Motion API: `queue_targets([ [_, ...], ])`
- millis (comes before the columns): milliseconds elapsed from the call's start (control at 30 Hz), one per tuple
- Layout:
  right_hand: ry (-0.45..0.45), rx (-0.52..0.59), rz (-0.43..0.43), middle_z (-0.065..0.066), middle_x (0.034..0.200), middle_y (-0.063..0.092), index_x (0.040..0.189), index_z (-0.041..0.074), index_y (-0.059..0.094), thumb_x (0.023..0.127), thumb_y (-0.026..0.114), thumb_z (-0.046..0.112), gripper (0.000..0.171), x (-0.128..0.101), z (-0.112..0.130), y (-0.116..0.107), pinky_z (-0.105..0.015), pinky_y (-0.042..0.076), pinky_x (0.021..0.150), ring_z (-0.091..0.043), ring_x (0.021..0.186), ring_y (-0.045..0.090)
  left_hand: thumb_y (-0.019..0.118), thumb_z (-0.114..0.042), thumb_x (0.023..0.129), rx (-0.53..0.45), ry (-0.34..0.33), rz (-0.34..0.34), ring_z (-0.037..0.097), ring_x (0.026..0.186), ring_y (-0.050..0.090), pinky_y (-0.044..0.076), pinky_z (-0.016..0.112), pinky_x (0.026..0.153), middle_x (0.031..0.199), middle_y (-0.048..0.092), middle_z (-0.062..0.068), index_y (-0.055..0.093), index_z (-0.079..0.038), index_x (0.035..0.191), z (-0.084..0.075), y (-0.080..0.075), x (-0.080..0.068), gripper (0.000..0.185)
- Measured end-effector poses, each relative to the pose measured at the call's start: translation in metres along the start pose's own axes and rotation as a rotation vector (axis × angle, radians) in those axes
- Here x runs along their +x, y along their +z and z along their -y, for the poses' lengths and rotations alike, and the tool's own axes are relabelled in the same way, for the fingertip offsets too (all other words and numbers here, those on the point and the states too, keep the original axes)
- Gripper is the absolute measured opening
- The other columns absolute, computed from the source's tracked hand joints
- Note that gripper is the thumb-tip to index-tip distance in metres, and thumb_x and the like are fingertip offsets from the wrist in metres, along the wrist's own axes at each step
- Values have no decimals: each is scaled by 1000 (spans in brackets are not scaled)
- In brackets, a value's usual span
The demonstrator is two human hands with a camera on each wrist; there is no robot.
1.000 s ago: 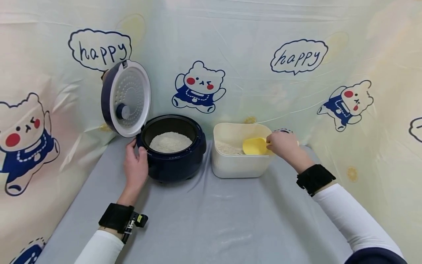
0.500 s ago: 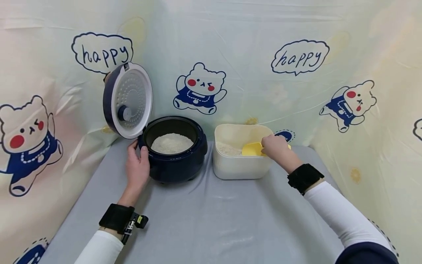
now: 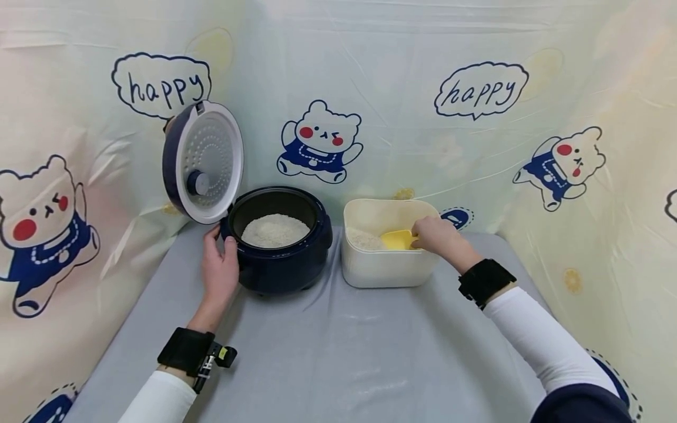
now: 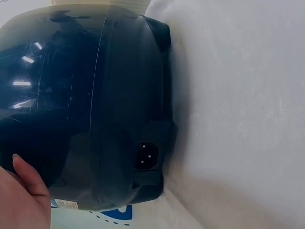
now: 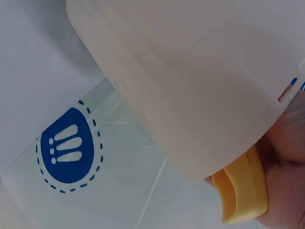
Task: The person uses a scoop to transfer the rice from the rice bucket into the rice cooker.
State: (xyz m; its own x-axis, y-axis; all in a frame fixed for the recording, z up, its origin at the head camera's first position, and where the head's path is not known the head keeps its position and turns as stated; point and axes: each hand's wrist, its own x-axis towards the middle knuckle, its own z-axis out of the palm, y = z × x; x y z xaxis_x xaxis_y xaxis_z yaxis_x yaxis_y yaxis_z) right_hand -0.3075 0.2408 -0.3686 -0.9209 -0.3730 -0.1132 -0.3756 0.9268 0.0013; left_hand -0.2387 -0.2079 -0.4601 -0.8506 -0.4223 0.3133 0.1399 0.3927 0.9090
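Observation:
A dark blue rice cooker (image 3: 280, 267) stands with its lid (image 3: 207, 161) raised, and white rice (image 3: 276, 230) shows in its pot. My left hand (image 3: 219, 273) holds the cooker's left side by the lid hinge; in the left wrist view the thumb (image 4: 31, 176) lies against its wall. To the right is a cream plastic bin (image 3: 383, 270) with rice (image 3: 366, 239) inside. My right hand (image 3: 439, 235) grips a yellow scoop (image 3: 398, 239) over the bin's right rim, its bowl down at the rice. The handle (image 5: 245, 191) shows beside the fingers in the right wrist view.
A grey cloth (image 3: 365, 346) covers the table. Behind it hangs a patterned curtain (image 3: 402, 106) with bears and lettering. The cooker's power socket (image 4: 146, 156) is on its side, with no cord in it.
My right hand has moved left with the scoop, and the scoop's bowl has gone lower and further into the bin. My left hand stays on the cooker.

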Motion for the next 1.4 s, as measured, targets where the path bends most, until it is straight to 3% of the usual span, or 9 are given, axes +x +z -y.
queue_targets([
  [133, -18, 71, 3, -14, 105, 75, 106, 1, 79, 93, 78, 18, 21, 5, -1, 1, -40, 58, 80, -25, 87, 68, 45, -28, 109, 4, 4, -1, 39, 130, 49, 34, 55, 111, 158, 46, 18, 43, -4, 153, -1, -1, 0, 51],
  [267, -24, 133, 2, -16, 107, 76, 105, 2, 80, 93, 79, 19, 21, 9, -3, 5, -43, 58, 86, -28, 93, 69, 45, -28, 108, 11, 9, 2, 42, 132, 49, 33, 57, 111, 158, 46, 20, 43, -3, 153, -2, -2, -1, 52],
  [533, -5, 209, 12, -11, 97, 77, 103, 2, 81, 93, 79, 19, 20, 16, -6, 14, -42, 57, 83, -24, 84, 65, 45, -27, 108, 17, 19, -8, 42, 139, 46, 33, 58, 112, 158, 46, 19, 44, -3, 153, 0, -2, 0, 51],
  [1133, 24, 336, 34, -13, 101, 77, 109, 0, 80, 95, 77, 20, 25, 25, -9, 21, -41, 55, 83, -26, 87, 63, 45, -27, 107, 4, 27, -23, 39, 141, 45, 33, 58, 113, 157, 48, 19, 45, -3, 152, -1, 0, 0, 50],
  [1400, -10, 367, 47, -9, 99, 77, 108, 2, 81, 95, 77, 20, 22, 26, -13, 24, -40, 55, 84, -24, 87, 64, 45, -27, 108, 7, 31, -25, 40, 137, 48, 33, 58, 111, 156, 48, 19, 45, -4, 152, 2, 1, 0, 50],
])
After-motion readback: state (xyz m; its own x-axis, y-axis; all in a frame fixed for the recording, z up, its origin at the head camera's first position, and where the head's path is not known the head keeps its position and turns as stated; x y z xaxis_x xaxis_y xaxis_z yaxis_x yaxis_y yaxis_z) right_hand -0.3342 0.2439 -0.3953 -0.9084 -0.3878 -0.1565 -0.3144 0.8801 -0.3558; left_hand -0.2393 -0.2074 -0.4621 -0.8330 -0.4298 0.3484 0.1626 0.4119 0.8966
